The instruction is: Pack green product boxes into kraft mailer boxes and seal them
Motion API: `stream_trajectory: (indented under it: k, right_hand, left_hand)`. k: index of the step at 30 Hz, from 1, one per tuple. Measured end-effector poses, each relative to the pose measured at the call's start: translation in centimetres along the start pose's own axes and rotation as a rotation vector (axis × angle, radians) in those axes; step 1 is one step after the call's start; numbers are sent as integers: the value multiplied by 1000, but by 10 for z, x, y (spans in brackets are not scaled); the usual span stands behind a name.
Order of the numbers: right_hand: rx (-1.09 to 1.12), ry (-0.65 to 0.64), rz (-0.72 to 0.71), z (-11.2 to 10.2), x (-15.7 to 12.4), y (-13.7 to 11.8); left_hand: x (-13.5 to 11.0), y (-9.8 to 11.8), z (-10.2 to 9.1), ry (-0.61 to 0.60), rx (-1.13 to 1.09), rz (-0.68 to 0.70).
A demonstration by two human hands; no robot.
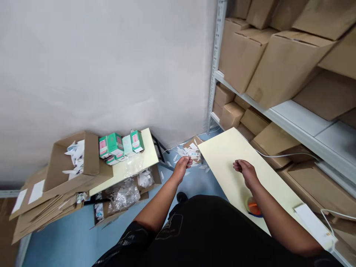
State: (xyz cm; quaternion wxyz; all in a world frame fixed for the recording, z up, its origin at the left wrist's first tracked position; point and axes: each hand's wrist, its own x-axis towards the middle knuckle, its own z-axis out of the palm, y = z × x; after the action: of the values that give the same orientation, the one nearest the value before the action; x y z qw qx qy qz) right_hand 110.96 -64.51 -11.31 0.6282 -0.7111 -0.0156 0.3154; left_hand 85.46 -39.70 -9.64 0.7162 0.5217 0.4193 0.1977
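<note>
My left hand [182,165] hangs over the blue floor, just left of the pale yellow table top [222,150], with its fingers curled in and its tips towards a small open carton of white paper scraps [191,149]. What it holds, if anything, is hidden. My right hand [246,170] rests on the yellow table, fingers loosely curled, nothing visible in them. An orange tape roll [252,206] lies on the table beside my right forearm.
A second yellow table [144,157] on the left carries several green and pink small boxes [119,145] and an open carton of paper scraps [73,161]. Flattened cardboard [36,211] lies below. Metal shelves [292,118] with brown cartons fill the right. A white power strip [315,225] lies near.
</note>
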Motion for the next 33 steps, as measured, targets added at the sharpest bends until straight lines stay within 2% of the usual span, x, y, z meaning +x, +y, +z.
stream_trajectory:
  k: [4,12,16,19,22,29,33]
  right_hand:
    - [-48,-34,-1,64,-4,-2]
    - [-111,-144,-37,209,-22,-3]
    - [-172,-235,-21,269,-23,-4]
    - [-207,-279,5,305,-15,-6]
    - [-243,-329,20,338,2,-7]
    - [-326,-565,10,430,58,-16]
    - [-370,-720,-19,479,83,-25]
  left_hand:
    - [7,4,-64,31,-19,13]
    - [15,14,-203,141,-57,3]
    - [16,22,-257,237,-73,-7]
    - [17,24,-284,317,-106,-23]
    - [21,25,-301,379,-135,-35]
    - [34,38,-331,610,-195,-30]
    - [43,50,-341,760,-188,-24]
